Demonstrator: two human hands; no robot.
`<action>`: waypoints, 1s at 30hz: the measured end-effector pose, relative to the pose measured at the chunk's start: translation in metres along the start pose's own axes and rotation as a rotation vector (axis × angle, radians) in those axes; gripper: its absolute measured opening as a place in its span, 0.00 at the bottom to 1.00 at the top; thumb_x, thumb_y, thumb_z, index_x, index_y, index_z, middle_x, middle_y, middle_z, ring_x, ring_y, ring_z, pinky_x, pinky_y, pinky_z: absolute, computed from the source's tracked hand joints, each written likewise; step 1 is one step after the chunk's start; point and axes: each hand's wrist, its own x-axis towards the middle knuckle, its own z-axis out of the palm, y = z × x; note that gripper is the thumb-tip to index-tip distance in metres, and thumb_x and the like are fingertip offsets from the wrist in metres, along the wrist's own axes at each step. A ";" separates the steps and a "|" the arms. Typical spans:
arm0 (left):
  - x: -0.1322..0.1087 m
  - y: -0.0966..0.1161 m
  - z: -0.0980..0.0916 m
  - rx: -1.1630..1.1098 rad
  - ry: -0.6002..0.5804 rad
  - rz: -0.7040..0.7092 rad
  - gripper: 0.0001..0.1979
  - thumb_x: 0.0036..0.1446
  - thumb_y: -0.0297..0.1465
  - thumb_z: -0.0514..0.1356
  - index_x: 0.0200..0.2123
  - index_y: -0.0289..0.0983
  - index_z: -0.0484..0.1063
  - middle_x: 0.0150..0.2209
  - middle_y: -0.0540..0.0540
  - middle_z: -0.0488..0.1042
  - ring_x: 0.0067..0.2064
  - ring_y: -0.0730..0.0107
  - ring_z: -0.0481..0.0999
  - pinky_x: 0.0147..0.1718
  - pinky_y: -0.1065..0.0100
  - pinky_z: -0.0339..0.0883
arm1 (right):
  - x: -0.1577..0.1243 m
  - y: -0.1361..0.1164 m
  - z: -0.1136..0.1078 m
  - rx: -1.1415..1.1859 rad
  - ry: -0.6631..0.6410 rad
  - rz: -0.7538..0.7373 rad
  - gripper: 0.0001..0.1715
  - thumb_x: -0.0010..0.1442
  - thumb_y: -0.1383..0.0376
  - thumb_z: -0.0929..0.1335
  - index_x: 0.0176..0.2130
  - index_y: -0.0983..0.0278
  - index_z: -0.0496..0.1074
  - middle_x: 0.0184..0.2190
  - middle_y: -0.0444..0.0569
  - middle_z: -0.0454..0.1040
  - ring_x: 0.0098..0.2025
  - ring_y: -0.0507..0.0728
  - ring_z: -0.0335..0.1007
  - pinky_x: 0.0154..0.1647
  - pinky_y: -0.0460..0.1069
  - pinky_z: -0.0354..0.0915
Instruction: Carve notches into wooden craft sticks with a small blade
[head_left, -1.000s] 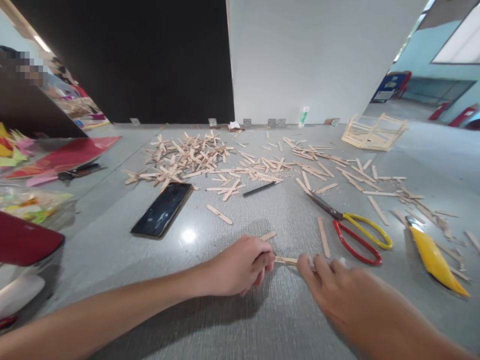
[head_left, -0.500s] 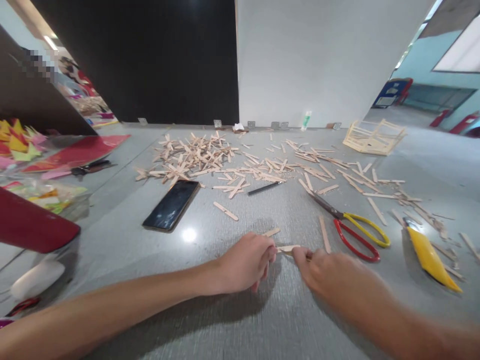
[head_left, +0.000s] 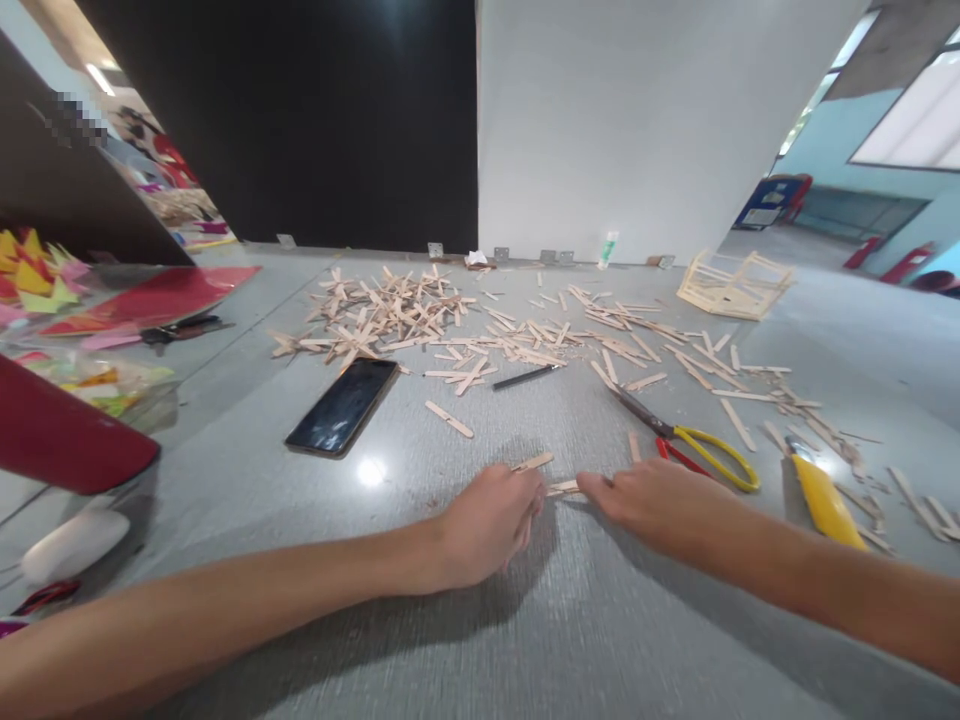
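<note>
My left hand (head_left: pixel 487 525) is closed around wooden craft sticks just above the table. One craft stick (head_left: pixel 535 462) pokes out over its knuckles. Between the two hands a short length of another craft stick (head_left: pixel 564 488) shows, its left end inside my left fingers. My right hand (head_left: pixel 649 500) pinches this stick's right end, thumb and fingers pressed together. The fingertips hide how many pieces overlap there. Just beyond my right hand lie a craft stick (head_left: pixel 634 446) and scissors (head_left: pixel 716 455) with one red and one yellow handle, partly covered by the hand.
Loose sticks (head_left: pixel 390 310) are heaped behind, with more scattered rightward. A phone (head_left: pixel 343 405), a dark slim knife (head_left: pixel 525 377) and a yellow-handled cutter (head_left: pixel 825 500) lie around. A stick frame (head_left: pixel 735 285) stands back right; a red cylinder (head_left: pixel 75 430) is at left.
My right hand has shifted slightly up and its forearm has swung higher, now covering part of the scissors' red handle. My left hand has barely moved. The view has turned slightly right.
</note>
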 end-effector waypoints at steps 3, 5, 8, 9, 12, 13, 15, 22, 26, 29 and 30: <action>-0.001 -0.002 0.001 -0.009 0.005 0.019 0.15 0.71 0.37 0.62 0.54 0.35 0.74 0.50 0.42 0.77 0.44 0.62 0.80 0.42 0.58 0.79 | -0.001 0.002 0.002 -0.008 -0.021 -0.017 0.12 0.59 0.80 0.69 0.39 0.65 0.71 0.18 0.42 0.74 0.18 0.52 0.70 0.20 0.47 0.44; -0.002 -0.002 0.003 -0.019 0.020 0.031 0.15 0.71 0.37 0.62 0.56 0.36 0.73 0.53 0.41 0.76 0.47 0.60 0.80 0.45 0.56 0.78 | -0.004 -0.008 0.003 -0.033 -0.014 0.028 0.11 0.61 0.80 0.67 0.40 0.67 0.72 0.20 0.45 0.75 0.18 0.53 0.70 0.19 0.47 0.43; -0.004 -0.003 0.005 -0.033 0.036 0.045 0.15 0.71 0.37 0.62 0.56 0.37 0.73 0.55 0.40 0.75 0.50 0.59 0.79 0.48 0.54 0.77 | -0.005 -0.018 0.002 -0.064 -0.005 0.083 0.13 0.61 0.81 0.65 0.42 0.70 0.73 0.21 0.50 0.77 0.18 0.54 0.72 0.17 0.48 0.41; -0.004 -0.004 0.006 -0.037 0.039 0.046 0.15 0.71 0.37 0.62 0.57 0.37 0.73 0.56 0.40 0.75 0.50 0.59 0.79 0.48 0.54 0.77 | -0.004 -0.016 0.002 -0.064 -0.010 0.077 0.13 0.60 0.81 0.65 0.42 0.69 0.73 0.22 0.49 0.77 0.19 0.54 0.72 0.18 0.48 0.41; -0.002 -0.005 0.009 -0.045 0.042 0.044 0.15 0.71 0.37 0.62 0.57 0.38 0.73 0.57 0.40 0.75 0.51 0.58 0.79 0.50 0.53 0.77 | 0.002 0.001 0.002 -0.042 -0.036 0.008 0.13 0.58 0.80 0.68 0.40 0.66 0.73 0.20 0.43 0.76 0.19 0.53 0.72 0.20 0.48 0.45; -0.001 -0.005 0.009 -0.046 0.041 0.042 0.15 0.71 0.37 0.62 0.57 0.38 0.73 0.57 0.40 0.74 0.51 0.58 0.79 0.50 0.53 0.77 | 0.004 0.006 0.001 -0.035 -0.042 -0.011 0.13 0.58 0.80 0.69 0.40 0.65 0.73 0.19 0.41 0.75 0.18 0.52 0.71 0.21 0.48 0.46; -0.001 -0.005 0.008 -0.046 0.033 0.036 0.16 0.71 0.37 0.62 0.57 0.37 0.73 0.56 0.40 0.75 0.51 0.58 0.79 0.49 0.53 0.77 | 0.006 0.007 0.001 -0.035 -0.044 -0.010 0.12 0.59 0.79 0.69 0.40 0.65 0.72 0.19 0.41 0.75 0.19 0.52 0.71 0.21 0.47 0.47; -0.003 -0.006 0.006 -0.061 0.006 0.033 0.15 0.71 0.37 0.62 0.56 0.36 0.73 0.54 0.41 0.76 0.49 0.59 0.79 0.47 0.54 0.78 | 0.002 -0.020 -0.002 -0.092 -0.015 0.100 0.11 0.62 0.81 0.66 0.39 0.68 0.72 0.21 0.48 0.76 0.19 0.55 0.72 0.18 0.49 0.42; 0.001 -0.007 0.008 -0.094 0.011 0.046 0.15 0.71 0.37 0.62 0.57 0.38 0.73 0.58 0.40 0.74 0.52 0.58 0.78 0.50 0.53 0.77 | 0.004 -0.003 0.001 -0.052 -0.038 0.003 0.10 0.63 0.78 0.68 0.39 0.64 0.71 0.19 0.41 0.75 0.18 0.52 0.70 0.20 0.48 0.46; 0.001 -0.005 0.007 -0.107 -0.004 0.037 0.16 0.71 0.37 0.62 0.57 0.37 0.73 0.57 0.40 0.75 0.51 0.57 0.79 0.49 0.53 0.77 | 0.005 -0.010 -0.001 -0.058 -0.045 0.051 0.11 0.62 0.80 0.67 0.40 0.67 0.72 0.20 0.45 0.76 0.19 0.54 0.71 0.19 0.48 0.47; 0.000 -0.005 0.006 -0.107 -0.011 0.031 0.16 0.71 0.37 0.62 0.57 0.37 0.73 0.56 0.40 0.75 0.51 0.57 0.79 0.49 0.53 0.77 | 0.006 -0.015 -0.003 -0.063 -0.046 0.082 0.12 0.60 0.82 0.66 0.40 0.69 0.73 0.21 0.47 0.77 0.19 0.55 0.72 0.19 0.48 0.46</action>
